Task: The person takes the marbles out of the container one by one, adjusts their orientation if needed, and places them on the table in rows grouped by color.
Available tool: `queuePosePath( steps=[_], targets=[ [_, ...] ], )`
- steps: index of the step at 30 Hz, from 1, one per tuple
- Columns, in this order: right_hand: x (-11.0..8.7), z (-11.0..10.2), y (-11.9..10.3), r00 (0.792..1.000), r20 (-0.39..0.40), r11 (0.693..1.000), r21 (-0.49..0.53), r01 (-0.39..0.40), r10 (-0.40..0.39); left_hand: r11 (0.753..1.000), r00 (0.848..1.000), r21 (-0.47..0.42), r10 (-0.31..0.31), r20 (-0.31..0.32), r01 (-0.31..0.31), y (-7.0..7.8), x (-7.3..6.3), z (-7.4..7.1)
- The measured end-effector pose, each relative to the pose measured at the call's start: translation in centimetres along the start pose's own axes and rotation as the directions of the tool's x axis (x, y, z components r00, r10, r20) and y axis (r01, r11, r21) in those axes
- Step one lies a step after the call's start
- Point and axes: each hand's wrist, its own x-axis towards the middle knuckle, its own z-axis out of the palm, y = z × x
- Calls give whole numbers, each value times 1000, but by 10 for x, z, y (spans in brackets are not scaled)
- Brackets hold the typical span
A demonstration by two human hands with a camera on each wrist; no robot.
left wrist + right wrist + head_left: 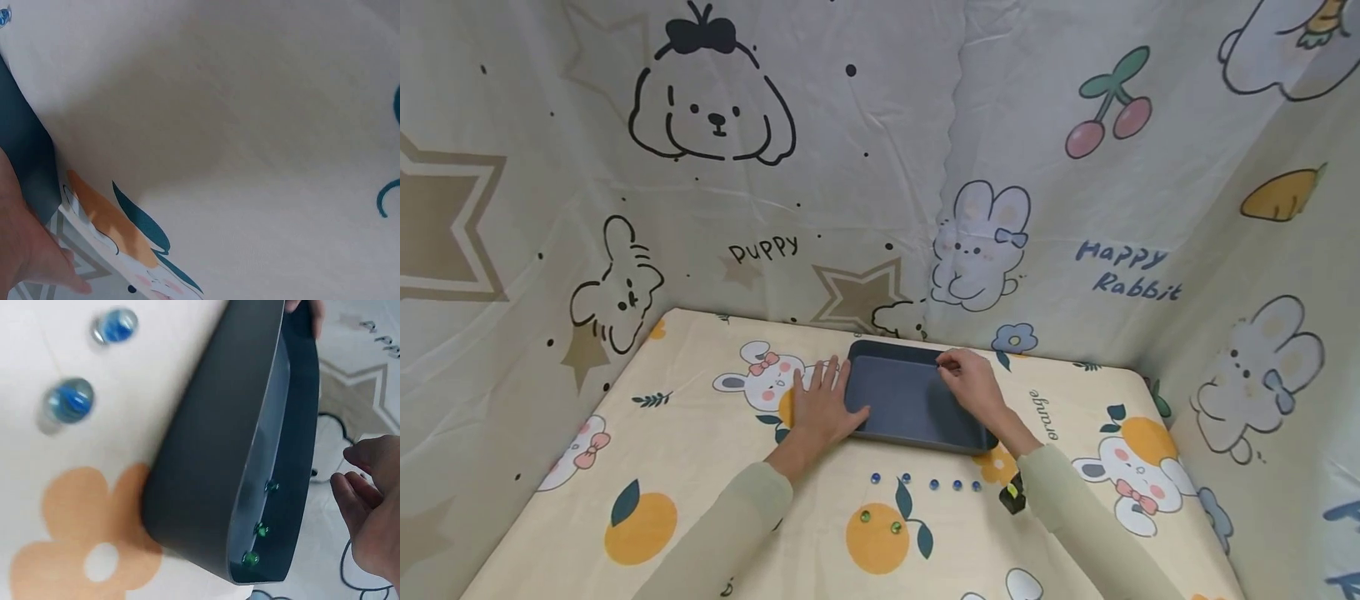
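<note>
A dark grey rectangular tray (895, 396) lies on the table in the head view. My left hand (822, 408) rests at its left edge, fingers spread and thumb over the near rim. Above the tray's right part is my right hand (973, 387), bent fingers near the thumb. The right wrist view shows a gap between those fingertips and no object there. Inside the tray, several glass marbles (261, 529), greenish, lie along one end; from the head they are hidden. Blue marbles (934, 484) line up in front of the tray, with two green marbles (896, 527) nearer me.
A patterned cream cloth (715, 483) covers the table. Printed fabric walls (850, 167) stand behind and at both sides, close to the tray's far edge. A small black device (1012, 494) with a yellow-green mark is beside the right sleeve.
</note>
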Motion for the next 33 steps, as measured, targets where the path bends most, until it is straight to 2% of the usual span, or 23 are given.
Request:
queuePosePath(
  steps=[7,12,17,27,33],
  targets=[
    [22,15,18,989,116,993,-90,-82,92,1000,1000,-9,-4,-12,4,0,0,1],
    [25,26,30,984,156,985,-164,-60,86,1000,1000,-20,-1,-6,1,1,1,2],
    [26,34,37,982,179,983,-182,-30,63,1000,1000,-17,-3,-8,3,-1,0,1],
    [27,40,40,990,137,976,-217,8,22,1000,1000,-29,-11,-25,10,0,1,3],
    [21,38,40,993,110,978,-207,-20,44,1000,1000,-22,-11,-15,10,-1,1,2]
  ],
)
